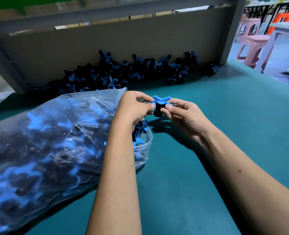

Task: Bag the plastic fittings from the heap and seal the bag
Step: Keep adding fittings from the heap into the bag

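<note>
- Both hands meet just right of the bag's mouth – left hand (137, 107) and right hand (182, 114) each pinch one fitting (160, 106) between thumb and fingertips, other fingers loosely curled. Neither hand touches the counter.
- Fitting: blue cross-shaped top, black body hanging below. A thin grey piece sticks out to either side behind the fingers; can't tell whether it belongs to the fitting or is a separate item.
- Bag (55, 141): clear plastic, lying on its side on the teal counter (225, 124), left of the hands, already bulging with blue/black fittings. Mouth faces right, unsealed, a few fittings sitting right at the lip under the left wrist.
- Heap (123, 72): beyond the bag, piled along the grey back panel (106, 39) – plenty of pieces left. One stray sits off the heap's right end.
- Step, as I read it: mid-fill – one piece in hand, looks like it's being checked or oriented before going in. Sealing not yet started.
- Next move calls for: drop the fitting through the mouth just left of it, one hand probably holding the lip open since the film is slack. Pieces at the lip could spill out if the bag gets nudged.
- Pink stools (252, 46) far right beyond the counter, irrelevant.
</note>
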`<control>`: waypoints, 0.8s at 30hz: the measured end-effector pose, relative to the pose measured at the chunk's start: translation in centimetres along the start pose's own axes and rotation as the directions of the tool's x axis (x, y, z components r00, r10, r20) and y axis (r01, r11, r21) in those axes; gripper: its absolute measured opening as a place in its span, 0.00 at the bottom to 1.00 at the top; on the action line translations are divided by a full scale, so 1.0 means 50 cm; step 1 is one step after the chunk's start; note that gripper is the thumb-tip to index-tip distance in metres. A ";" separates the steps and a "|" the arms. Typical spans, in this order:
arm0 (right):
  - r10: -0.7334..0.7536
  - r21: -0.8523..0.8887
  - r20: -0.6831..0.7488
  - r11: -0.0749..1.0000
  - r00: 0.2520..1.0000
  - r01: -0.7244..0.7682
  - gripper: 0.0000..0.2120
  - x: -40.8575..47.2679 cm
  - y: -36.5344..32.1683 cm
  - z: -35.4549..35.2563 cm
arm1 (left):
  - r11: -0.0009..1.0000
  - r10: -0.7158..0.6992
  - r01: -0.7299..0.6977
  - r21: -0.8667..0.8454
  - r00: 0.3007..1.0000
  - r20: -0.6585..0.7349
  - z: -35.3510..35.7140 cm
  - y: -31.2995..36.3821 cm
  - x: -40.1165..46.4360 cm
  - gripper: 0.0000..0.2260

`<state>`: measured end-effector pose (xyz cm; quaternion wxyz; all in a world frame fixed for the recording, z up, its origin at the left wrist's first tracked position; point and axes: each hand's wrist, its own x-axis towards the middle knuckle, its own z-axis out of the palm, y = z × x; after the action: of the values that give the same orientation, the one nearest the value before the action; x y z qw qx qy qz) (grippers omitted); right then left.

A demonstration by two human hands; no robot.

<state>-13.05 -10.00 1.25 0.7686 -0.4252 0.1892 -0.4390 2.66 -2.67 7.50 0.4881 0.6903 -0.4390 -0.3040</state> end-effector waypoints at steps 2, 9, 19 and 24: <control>-0.012 -0.039 0.015 0.999 1.000 0.012 0.10 0.000 -0.004 0.001 | 1.000 -0.010 0.010 0.001 1.000 -0.029 0.002 -0.003 0.005 0.07; -0.111 -0.346 -0.089 0.935 0.990 0.074 0.04 0.005 0.001 0.005 | 1.000 -0.010 0.009 -0.003 0.995 -0.096 0.002 -0.009 0.010 0.07; -0.122 -0.296 -0.127 0.952 0.984 0.080 0.05 0.001 0.012 0.011 | 1.000 0.016 -0.016 0.000 0.997 -0.072 0.004 -0.010 0.009 0.10; -0.115 -0.308 -0.070 0.947 0.991 0.089 0.06 -0.001 0.015 0.019 | 1.000 -0.012 0.011 -0.015 0.999 -0.050 -0.002 -0.011 0.011 0.09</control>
<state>-12.07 -9.28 1.17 0.6614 -0.5280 0.2653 -0.4619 3.17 -3.06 7.03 0.5023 0.6965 -0.4204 -0.2929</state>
